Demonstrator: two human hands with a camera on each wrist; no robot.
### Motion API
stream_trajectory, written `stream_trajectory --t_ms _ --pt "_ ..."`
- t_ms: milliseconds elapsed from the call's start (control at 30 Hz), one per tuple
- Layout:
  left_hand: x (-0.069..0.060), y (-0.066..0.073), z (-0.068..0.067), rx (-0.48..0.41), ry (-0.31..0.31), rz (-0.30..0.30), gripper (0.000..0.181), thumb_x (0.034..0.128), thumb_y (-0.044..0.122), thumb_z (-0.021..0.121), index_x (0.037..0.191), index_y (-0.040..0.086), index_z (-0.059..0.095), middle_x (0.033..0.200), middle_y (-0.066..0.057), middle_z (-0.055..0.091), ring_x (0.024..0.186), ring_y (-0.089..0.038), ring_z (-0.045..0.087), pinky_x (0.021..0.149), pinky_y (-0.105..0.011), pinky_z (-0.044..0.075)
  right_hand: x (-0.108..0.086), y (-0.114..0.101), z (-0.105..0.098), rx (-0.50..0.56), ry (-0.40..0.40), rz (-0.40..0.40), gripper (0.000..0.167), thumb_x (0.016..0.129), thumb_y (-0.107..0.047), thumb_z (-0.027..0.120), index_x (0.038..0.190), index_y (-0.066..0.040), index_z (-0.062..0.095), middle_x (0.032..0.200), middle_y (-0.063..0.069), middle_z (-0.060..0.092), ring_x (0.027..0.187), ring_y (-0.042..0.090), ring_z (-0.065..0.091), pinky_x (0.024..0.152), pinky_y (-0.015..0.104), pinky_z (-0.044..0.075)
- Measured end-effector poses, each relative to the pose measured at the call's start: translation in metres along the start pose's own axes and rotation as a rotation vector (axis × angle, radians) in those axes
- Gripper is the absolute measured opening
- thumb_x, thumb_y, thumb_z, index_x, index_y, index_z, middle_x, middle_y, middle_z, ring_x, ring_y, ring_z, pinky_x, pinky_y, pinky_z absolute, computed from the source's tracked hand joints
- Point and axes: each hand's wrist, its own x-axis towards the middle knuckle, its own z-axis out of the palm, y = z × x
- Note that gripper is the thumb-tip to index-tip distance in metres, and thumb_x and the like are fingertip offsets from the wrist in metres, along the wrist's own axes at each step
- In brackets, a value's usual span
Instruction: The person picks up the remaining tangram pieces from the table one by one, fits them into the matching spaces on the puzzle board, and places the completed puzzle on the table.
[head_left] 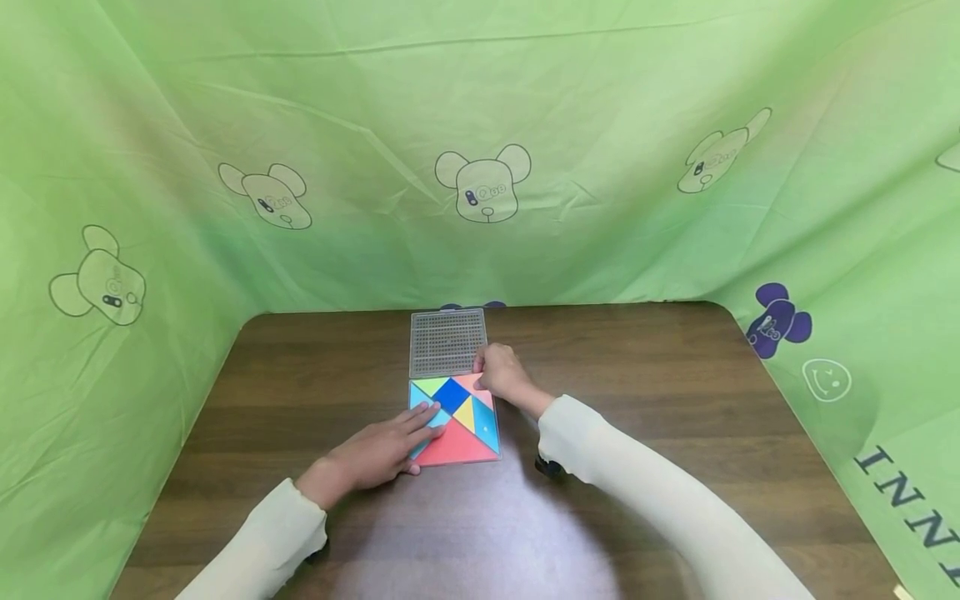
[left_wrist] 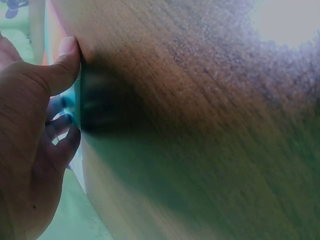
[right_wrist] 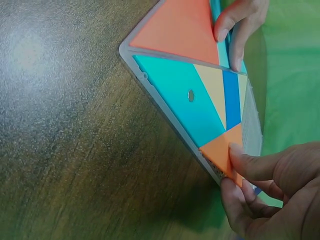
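Note:
A flat tangram case holds coloured pieces: a large red triangle [head_left: 457,445], a blue square [head_left: 452,396], a yellow triangle [head_left: 465,412], a light-blue parallelogram [head_left: 485,425] and a green triangle [head_left: 429,385]. At the far right corner, my right hand [head_left: 505,375] pinches a pink-orange triangle [right_wrist: 220,147] between thumb and fingers. That triangle looks slightly raised at the corner, with a strip of tray showing beside it. My left hand [head_left: 381,450] rests over the left side, fingers extended across light-blue pieces. Its thumb [left_wrist: 69,47] touches the case's edge.
The case's grey gridded half [head_left: 448,342] lies unfolded behind the pieces, toward the table's back edge. Brown wooden table [head_left: 315,383] surrounds the case. Green printed cloth [head_left: 360,108] hangs behind and at both sides.

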Motion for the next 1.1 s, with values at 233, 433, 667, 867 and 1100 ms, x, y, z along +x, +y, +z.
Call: stream_trajectory --t_ms 233,433,667,867,1100 --pt "-0.001 0.0 0.0 -0.004 -0.01 -0.004 0.069 0.0992 0.037 0.066 0.16 0.025 0.037 0.173 -0.003 0.019 0.16 -0.028 0.018 0.115 -0.048 0.045 -0.003 0.0 0.003 0.014 0.016 0.005 0.019 0.078 -0.002 0.087 0.078 -0.007 0.069 0.078 0.003 0.064 0.078 0.017 0.058 0.066 0.026 0.049" --pt "0.0 -0.001 0.0 -0.006 -0.023 0.002 0.069 0.0992 0.038 0.066 0.161 0.026 0.036 0.173 -0.002 0.018 0.16 -0.028 0.017 0.115 -0.047 0.045 -0.01 -0.001 0.006 0.09 -0.004 -0.001 0.011 0.083 0.004 0.079 0.079 -0.003 0.071 0.078 0.005 0.067 0.077 0.017 0.059 0.062 0.022 0.05" --pt "0.003 -0.002 -0.005 -0.014 -0.027 0.013 0.069 0.0981 0.039 0.068 0.16 0.026 0.039 0.173 -0.003 0.019 0.16 -0.028 0.02 0.114 -0.046 0.046 -0.01 0.001 0.009 0.092 0.02 -0.036 0.012 0.085 0.008 0.075 0.08 -0.002 0.071 0.081 0.007 0.069 0.079 0.017 0.06 0.066 0.023 0.055" --pt "0.013 0.0 -0.01 0.002 -0.006 -0.001 0.06 0.0989 0.05 0.063 0.152 0.025 0.051 0.167 -0.008 0.034 0.151 -0.029 0.038 0.113 -0.047 0.048 -0.013 0.01 0.012 0.053 0.053 -0.14 0.012 0.086 0.005 0.076 0.078 -0.003 0.072 0.081 0.007 0.067 0.08 0.017 0.059 0.072 0.029 0.054" --pt "0.023 -0.003 -0.019 -0.024 0.081 -0.076 0.059 0.1003 0.052 0.06 0.146 0.014 0.056 0.143 -0.006 0.056 0.128 -0.023 0.055 0.108 -0.044 0.051 -0.014 0.025 0.002 -0.018 0.084 -0.239 0.006 0.089 0.001 0.073 0.09 -0.002 0.078 0.088 0.009 0.068 0.091 0.023 0.059 0.093 0.043 0.052"
